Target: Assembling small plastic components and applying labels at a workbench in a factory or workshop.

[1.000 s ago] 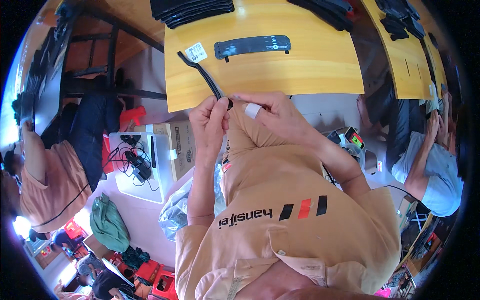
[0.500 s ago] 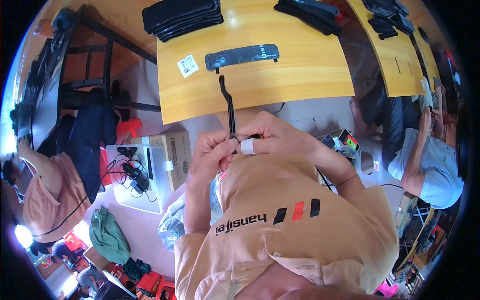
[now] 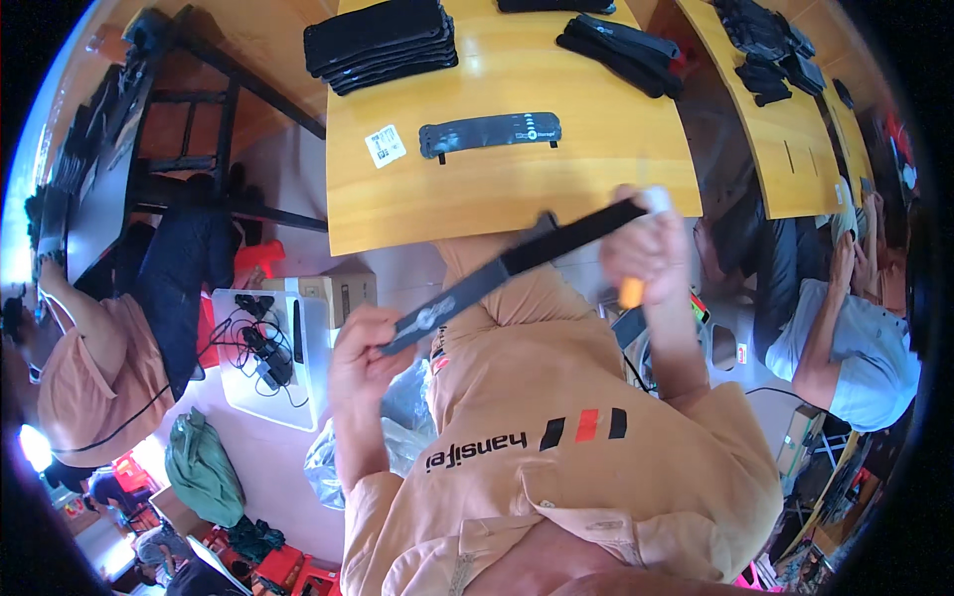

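Note:
A flat black strap (image 3: 497, 273) with pale print near one end stretches diagonally above my lap. My left hand (image 3: 366, 343) pinches its lower, near end. Up at the other end, my right hand (image 3: 644, 248) is closed on the strap, slightly blurred by motion. A white wrap (image 3: 653, 199) shows on a finger of the right hand. Below that palm sticks out an orange piece (image 3: 631, 292), perhaps a tool handle; the rest of it is hidden in the fingers. On the wooden table (image 3: 397, 214) ahead lies another flat black strap (image 3: 489, 134) with two small tabs.
A stack of black straps (image 3: 380, 50) and a smaller black pile (image 3: 618, 55) lie on the table, with a white label (image 3: 386, 146) nearby. At left stand a translucent bin lid (image 3: 268, 382) with black cables and a cardboard box (image 3: 348, 295). People sit at both sides.
The strap was folded and bunched between my two hands; now it is spread out. My right hand has moved up and right, my left hand down and left.

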Available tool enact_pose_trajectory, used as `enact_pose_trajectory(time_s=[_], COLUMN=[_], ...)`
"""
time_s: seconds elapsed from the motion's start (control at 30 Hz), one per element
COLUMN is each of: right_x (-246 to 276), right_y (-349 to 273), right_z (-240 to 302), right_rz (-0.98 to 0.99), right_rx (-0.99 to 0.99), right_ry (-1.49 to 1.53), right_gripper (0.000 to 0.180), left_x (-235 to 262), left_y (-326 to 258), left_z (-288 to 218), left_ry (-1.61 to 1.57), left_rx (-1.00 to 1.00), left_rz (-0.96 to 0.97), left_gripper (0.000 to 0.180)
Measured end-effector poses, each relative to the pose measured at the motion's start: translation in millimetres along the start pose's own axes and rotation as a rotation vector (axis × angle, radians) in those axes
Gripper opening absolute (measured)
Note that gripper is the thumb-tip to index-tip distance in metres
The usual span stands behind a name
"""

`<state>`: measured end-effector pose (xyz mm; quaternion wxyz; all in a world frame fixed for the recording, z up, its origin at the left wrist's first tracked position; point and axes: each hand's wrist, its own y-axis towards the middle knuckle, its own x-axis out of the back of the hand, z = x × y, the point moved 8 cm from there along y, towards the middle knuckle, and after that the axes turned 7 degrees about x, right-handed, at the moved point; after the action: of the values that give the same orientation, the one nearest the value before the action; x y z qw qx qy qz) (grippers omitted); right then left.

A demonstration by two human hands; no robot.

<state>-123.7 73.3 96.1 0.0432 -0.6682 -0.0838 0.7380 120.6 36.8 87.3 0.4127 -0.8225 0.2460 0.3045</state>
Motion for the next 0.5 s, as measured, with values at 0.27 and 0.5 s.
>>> enact_pose_trajectory(time_s=[0.27, 0.5], right_x=[-38.8, -50.2], right_y=[-53.1, -54.5], right_z=[162.3, 190.7], right_rz=[0.296, 0.193], right_rx=[0.606, 0.639], right_ry=[0.124, -0.253], right_gripper=[0.024, 0.025], left_x=[89.8, 100.6], left_y=[-78.4, -68.5], left_z=[-33.5, -71.4], left_ry=[-0.112, 0.045], left_rx=[-0.159, -0.387], left_rz=[-0.239, -0.171], left_gripper=[0.018, 0.029])
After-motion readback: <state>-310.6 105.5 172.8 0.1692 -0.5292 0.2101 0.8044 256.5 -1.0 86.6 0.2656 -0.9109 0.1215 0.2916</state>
